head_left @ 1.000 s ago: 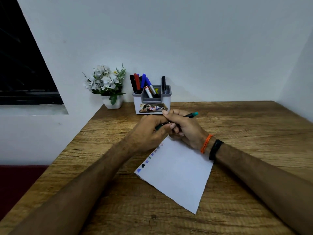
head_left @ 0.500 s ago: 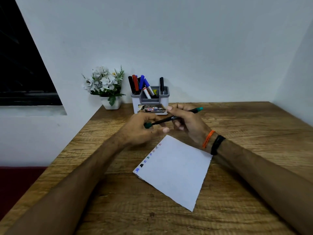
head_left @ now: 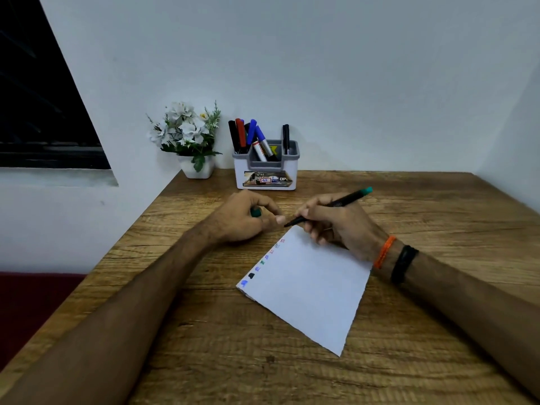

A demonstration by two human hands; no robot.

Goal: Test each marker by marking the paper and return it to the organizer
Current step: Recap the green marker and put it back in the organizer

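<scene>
The green marker (head_left: pixel 330 205) is gripped in the right hand (head_left: pixel 336 226) at frame centre, its long axis slanted — tip down-left at the paper's (head_left: pixel 309 287) top corner, tail up-right — poised for a test mark. Its cap (head_left: pixel 256 212) is pinched in the left hand (head_left: pixel 242 220), kept clear.

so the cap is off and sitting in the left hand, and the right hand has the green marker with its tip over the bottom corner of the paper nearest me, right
Not quite. The head view shows the green marker with its tip at the far top corner of the paper, not the near one. The rest holds: the cap is off in the left hand, and the right hand holds the marker.
</scene>
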